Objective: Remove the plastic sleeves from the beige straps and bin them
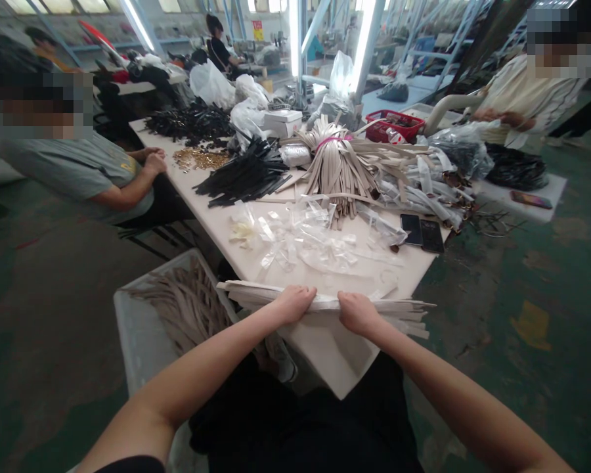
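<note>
A bundle of pale beige strips [256, 293] lies crosswise over the near end of the table. My left hand [296, 303] is closed around it left of its middle. Closed on the same bundle a little to the right is my right hand [358, 311]. Between the two hands a whitish wrap [326, 302] shows around the strips. Loose ends of the strips stick out past both hands. Clear plastic pieces [295, 236] are scattered on the table just beyond the bundle.
At my left stands a white bin [124, 322] of grey-beige strips. The table [217, 226] bears black strips [249, 172], a tied beige bunch [335, 164], plastic-wrapped strips [423, 190], two phones [431, 235] and a red basket [394, 125]. One person [103, 167] sits left; another [517, 98] stands right.
</note>
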Demonstrator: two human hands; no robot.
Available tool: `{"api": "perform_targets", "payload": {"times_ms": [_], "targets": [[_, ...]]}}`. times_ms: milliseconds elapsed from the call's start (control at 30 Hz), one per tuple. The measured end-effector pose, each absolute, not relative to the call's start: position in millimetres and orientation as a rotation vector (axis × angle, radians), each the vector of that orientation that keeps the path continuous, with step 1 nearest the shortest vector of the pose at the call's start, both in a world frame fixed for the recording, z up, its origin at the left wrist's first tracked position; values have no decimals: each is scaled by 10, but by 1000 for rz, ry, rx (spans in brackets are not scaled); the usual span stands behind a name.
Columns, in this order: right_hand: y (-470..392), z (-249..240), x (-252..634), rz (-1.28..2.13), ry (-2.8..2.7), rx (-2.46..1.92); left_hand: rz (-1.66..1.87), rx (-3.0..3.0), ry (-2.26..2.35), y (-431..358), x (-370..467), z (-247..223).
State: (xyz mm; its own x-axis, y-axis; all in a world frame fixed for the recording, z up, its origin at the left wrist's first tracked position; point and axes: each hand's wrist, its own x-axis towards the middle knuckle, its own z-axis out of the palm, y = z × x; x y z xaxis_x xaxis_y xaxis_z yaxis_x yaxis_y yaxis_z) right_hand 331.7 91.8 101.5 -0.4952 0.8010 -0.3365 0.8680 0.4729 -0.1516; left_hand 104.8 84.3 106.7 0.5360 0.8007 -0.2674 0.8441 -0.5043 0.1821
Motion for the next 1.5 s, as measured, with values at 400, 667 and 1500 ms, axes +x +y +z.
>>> {"api": "perform_targets", "payload": {"times_ms": [400,667,1500], "targets": [[1643,2073,3308,73,2838,1338,94,2446,1833,940,592,1816],[2085,2787,2663,697,3122,907,454,2147,2439,399,-470,2054],[490,266,-4280,58,3147,-482,545,-125,2712,-1609,-3464,-1655]]}}
